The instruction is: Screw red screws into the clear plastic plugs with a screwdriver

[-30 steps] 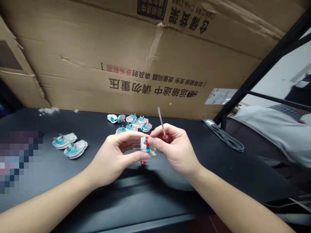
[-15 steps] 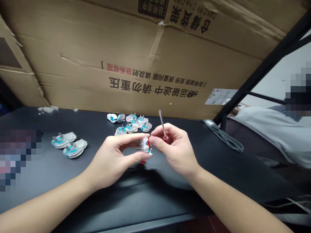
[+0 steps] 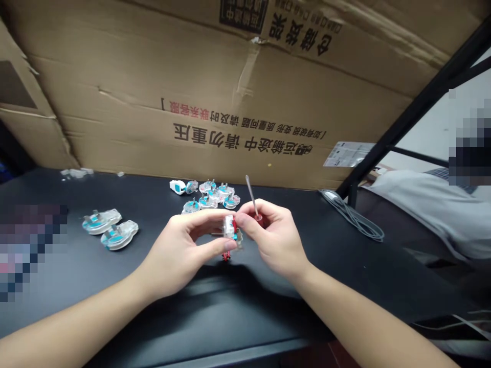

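Left hand [image 3: 180, 250]: we are pinching a small plug [image 3: 229, 228] between thumb and forefinger, the other fingers curling loosely under it.
Right hand [image 3: 274, 240]: we are closing it around a thin screwdriver [image 3: 251, 197], and our thumb and forefinger tips are touching the plug's right side.
Plug: we are holding it just above the black table [image 3: 115, 286], mid-scene, between both hands.
Screwdriver: its metal shaft is pointing up and away from us.
Far side: more plugs [image 3: 213, 194] are lying in a cluster just beyond our hands; a creased cardboard box [image 3: 230, 92] is walling off the far edge.
Left: two plugs [image 3: 109, 229] are lying side by side.
Right: a grey cable [image 3: 353, 214] is trailing across the table.
Materials: the plug is showing a clear plastic shell with red and teal parts inside.
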{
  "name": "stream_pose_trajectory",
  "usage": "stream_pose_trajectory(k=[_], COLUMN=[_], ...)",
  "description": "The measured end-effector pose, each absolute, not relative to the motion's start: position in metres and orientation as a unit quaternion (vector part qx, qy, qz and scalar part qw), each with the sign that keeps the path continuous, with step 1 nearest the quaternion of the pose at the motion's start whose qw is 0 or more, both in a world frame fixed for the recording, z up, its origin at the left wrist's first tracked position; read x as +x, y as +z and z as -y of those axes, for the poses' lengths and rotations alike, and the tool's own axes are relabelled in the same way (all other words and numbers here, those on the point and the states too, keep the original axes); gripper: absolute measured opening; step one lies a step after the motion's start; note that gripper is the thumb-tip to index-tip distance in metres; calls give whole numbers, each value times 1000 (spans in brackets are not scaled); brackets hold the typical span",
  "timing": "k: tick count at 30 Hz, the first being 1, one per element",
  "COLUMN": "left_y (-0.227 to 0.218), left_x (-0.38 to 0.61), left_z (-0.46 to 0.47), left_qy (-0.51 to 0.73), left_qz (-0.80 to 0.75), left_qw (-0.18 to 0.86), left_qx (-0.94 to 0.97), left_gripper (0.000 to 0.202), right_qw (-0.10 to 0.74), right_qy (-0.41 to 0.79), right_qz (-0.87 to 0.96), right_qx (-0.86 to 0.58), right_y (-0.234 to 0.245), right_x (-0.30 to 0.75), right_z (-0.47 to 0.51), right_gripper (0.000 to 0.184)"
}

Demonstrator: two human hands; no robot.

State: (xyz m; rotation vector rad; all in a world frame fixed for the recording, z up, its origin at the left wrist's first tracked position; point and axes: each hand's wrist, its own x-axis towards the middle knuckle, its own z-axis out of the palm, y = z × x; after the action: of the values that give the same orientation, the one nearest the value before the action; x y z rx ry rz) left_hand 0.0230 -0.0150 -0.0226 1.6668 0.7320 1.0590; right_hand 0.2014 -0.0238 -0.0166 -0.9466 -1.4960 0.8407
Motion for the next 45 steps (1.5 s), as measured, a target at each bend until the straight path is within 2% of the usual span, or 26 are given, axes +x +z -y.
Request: stream_pose_trajectory(k=[4, 14, 30, 35, 41, 45], left_y=[-22, -21, -25, -24, -19, -21], left_x=[24, 24, 19, 22, 19, 16], left_z=[15, 17, 16, 12, 7, 6], left_qy=[440, 446, 450, 437, 453, 462], left_qz=[-296, -291, -333, -296, -242, -211], left_qw=[528, 533, 371, 480, 571, 608], left_qx=[663, 658, 741, 700, 641, 610], left_gripper=[35, 35, 36, 35, 31, 24], right_qw=[553, 547, 520, 523, 503, 502], right_qy=[335, 346, 305, 255, 55, -3], right_qz=[638, 643, 676, 712, 776, 780], right_qx=[-419, -409, -424, -391, -375, -374], right_y=[-17, -17, -18, -22, -21, -17], right_x=[202, 204, 203, 208, 232, 241], right_z=[25, 25, 27, 23, 15, 13], right_gripper=[21, 14, 28, 23, 20, 17])
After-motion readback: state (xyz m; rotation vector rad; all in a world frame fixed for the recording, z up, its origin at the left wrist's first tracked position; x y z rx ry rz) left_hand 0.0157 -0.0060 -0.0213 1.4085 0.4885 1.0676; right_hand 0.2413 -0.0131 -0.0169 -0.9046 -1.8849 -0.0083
